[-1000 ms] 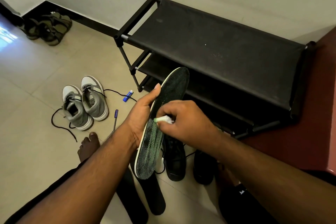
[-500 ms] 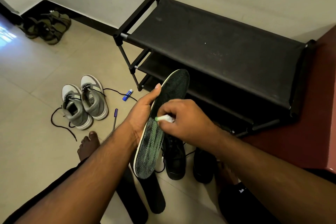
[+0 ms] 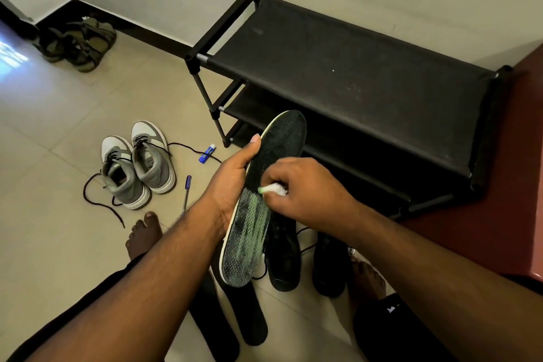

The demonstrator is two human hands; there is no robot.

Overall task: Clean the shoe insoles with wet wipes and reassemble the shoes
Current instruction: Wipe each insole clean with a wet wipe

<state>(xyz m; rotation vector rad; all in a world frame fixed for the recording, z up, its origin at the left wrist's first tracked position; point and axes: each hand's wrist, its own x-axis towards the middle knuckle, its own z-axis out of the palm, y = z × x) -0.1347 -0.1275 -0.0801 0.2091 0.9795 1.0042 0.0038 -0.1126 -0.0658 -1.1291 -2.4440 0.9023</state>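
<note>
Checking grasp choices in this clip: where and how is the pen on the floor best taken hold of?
Judging from its pose, pinch the pen across the middle of its barrel, coming straight down from above. It lies flat on the tile floor, slim and straight, cap end toward the rack; the fingers should close across its narrow width. The grey sneakers lie to one side and the left forearm crosses near its lower end.

One head-worn camera looks forward and steeply down. The hands sit close at frame centre. The floor (image 3: pixel 58 244) fills the left, the rack (image 3: pixel 352 73) the upper right.
</note>
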